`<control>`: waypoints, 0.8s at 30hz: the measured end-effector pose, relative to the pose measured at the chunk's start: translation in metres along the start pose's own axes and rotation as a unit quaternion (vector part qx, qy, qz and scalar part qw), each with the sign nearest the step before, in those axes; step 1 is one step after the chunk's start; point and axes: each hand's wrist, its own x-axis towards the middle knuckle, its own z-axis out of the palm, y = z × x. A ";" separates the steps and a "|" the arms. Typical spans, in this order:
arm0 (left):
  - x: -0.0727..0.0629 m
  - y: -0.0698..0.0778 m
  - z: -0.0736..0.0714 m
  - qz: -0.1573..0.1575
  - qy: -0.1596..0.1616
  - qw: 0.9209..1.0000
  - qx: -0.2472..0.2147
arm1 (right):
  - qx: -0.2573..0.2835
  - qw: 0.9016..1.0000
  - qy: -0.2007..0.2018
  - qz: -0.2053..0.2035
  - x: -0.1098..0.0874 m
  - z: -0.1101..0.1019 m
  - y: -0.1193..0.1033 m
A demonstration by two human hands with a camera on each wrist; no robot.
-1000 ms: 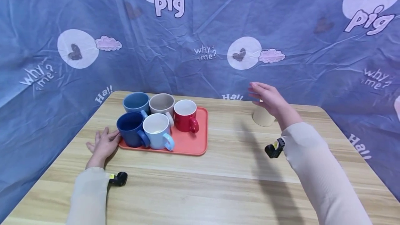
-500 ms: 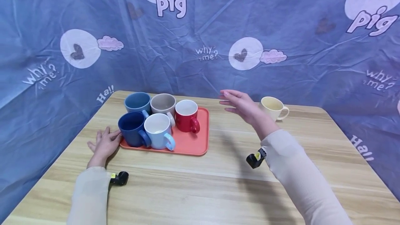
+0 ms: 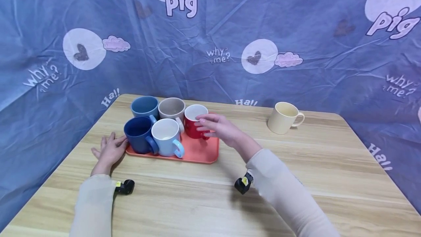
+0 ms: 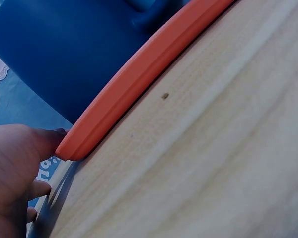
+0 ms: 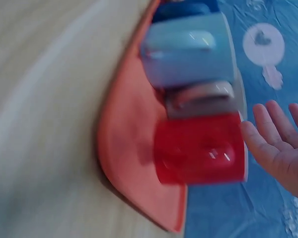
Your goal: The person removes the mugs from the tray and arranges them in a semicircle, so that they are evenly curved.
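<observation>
My left hand (image 3: 111, 153) lies at the left end of an orange-red tray (image 3: 198, 153). Its thumb touches the tray's corner in the left wrist view, close below the navy mug (image 4: 54, 54). Over at the tray's right side, my right hand (image 3: 221, 129) reaches in with fingers extended, overlapping the red mug (image 3: 189, 127) in the head view. Seen from the right wrist, those fingers (image 5: 265, 124) are spread near the red mug's rim and hold nothing. A light blue mug (image 3: 162, 145) stands upright on the tray beside it.
A grey mug (image 3: 169, 113) and a teal mug (image 3: 144, 111) stand in the tray's back row. A cream mug (image 3: 279, 122) is alone on the wooden table (image 3: 184, 204) at the right. Behind hangs a blue printed cloth (image 3: 210, 17).
My right hand has swept left from beside the cream mug, over the table, to the red mug, lowering as it came. The left hand and the mugs have stayed put.
</observation>
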 end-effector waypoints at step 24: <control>-0.003 0.005 -0.002 -0.012 -0.004 1.000 0.004 | 0.021 0.997 0.019 0.068 0.011 0.056 0.039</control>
